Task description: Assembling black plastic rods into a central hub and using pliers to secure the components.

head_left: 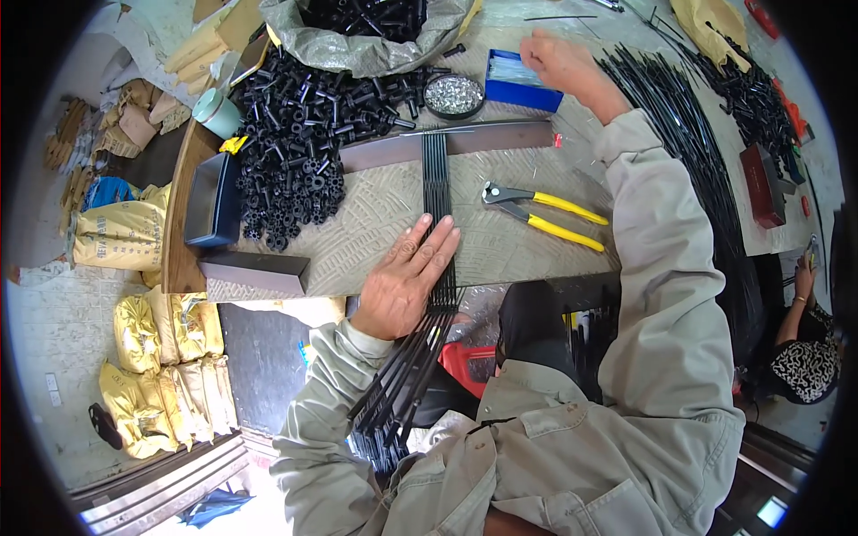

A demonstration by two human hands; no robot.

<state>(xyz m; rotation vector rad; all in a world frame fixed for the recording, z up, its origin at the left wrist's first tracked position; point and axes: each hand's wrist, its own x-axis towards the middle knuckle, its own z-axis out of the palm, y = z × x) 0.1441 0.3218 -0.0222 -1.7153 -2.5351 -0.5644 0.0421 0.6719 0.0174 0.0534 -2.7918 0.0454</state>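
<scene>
My left hand point(404, 284) lies with its fingers stretched out flat, pressing on a row of thin black rods point(435, 183). The rods lie side by side, their far ends at a dark metal bar point(375, 155), and their near ends fan out past the table edge toward my lap. At the far side, my right hand point(561, 64) reaches over a small blue box point(523, 96) of thin, pale, needle-like pieces. Its fingers are bent together at the box's far corner; what they pinch, if anything, is too small to make out. Yellow-handled end-cutting pliers point(545, 214) lie right of the rods.
Black plastic fittings point(299, 134) are heaped at left, below an open sack point(366, 40). A round dish point(454, 96) holds small shiny pieces. Long black rods point(670, 116) lie at right. A blue bin point(213, 201) and green cup point(216, 113) stand left. Another person point(804, 344) sits far right.
</scene>
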